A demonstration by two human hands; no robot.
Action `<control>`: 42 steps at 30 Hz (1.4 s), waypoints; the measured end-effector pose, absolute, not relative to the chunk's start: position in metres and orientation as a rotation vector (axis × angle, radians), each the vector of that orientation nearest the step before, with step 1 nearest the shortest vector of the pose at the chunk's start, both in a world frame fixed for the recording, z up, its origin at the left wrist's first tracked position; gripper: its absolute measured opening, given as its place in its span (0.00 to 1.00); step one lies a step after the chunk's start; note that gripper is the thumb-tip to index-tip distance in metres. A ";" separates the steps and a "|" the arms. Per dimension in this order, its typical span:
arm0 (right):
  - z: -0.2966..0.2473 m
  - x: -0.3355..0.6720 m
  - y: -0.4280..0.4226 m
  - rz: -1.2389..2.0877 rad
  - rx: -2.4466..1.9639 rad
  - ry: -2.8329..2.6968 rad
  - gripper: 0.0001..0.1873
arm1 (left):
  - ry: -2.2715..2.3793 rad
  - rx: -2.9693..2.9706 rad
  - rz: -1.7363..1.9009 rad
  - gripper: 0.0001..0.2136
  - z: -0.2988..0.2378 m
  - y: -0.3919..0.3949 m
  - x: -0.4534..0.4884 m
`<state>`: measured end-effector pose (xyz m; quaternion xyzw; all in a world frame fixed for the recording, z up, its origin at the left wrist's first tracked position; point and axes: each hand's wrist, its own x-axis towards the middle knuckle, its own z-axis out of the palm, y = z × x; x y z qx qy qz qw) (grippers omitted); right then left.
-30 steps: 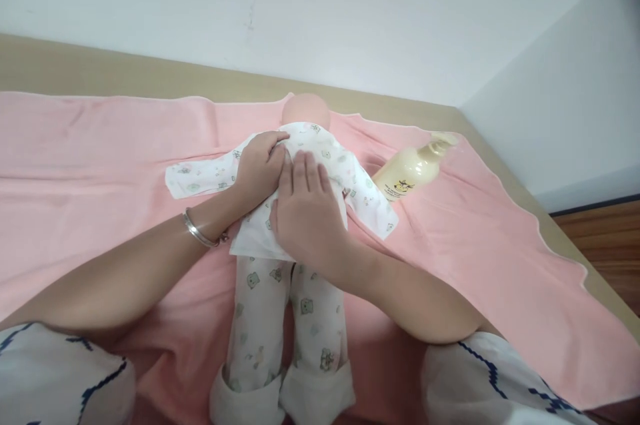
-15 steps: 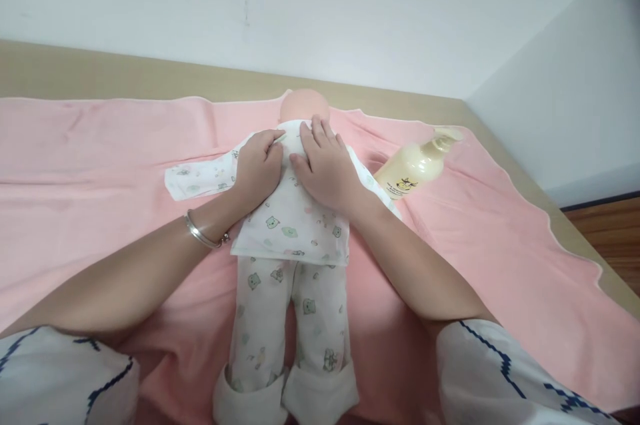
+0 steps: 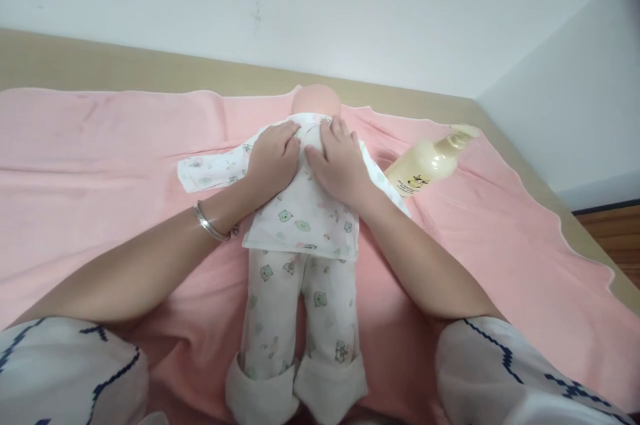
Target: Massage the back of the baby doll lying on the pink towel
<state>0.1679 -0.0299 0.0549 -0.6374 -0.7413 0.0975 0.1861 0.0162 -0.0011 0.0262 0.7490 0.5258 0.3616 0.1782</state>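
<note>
Left hand point(image 3: 274, 157), right hand point(image 3: 346, 164): unclenched, empty grips flat on shirt point(image 3: 305, 222) (blanket point(image 3: 110, 158) edge beyond, room leftward).

A pale-yellow, glossy pump bottle point(image 3: 429, 165) slants just to the right of the right hand point(image 3: 344, 162). A wavy-edged pink cloth point(image 3: 110, 152) spreads outward from the left hand point(image 3: 273, 160). Beyond both hands lie a flat tan surface point(image 3: 150, 68) and a cracked white wall point(image 3: 380, 18); brown wood-grain panelling point(image 3: 617, 232) shows far right.

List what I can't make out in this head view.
Head view:
Face on the doll's head: turned out of sight.
Shirt beneath the left hand and right hand: covered by them.
Pump bottle's fine print: too small.
Brown wood-grain surface: cut off by right edge.
</note>
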 end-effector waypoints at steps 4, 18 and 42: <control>0.068 0.172 -0.026 0.266 -1.933 -2.168 0.36 | 1.585 2.296 0.831 0.19 0.040 -0.017 0.024; 0.075 0.150 -0.077 -0.126 -1.928 -2.313 0.27 | 1.594 2.578 0.496 0.17 0.058 -0.017 0.022; 0.087 0.175 -0.037 0.226 -2.036 -2.376 0.33 | 1.673 2.617 0.413 0.24 0.063 -0.068 0.034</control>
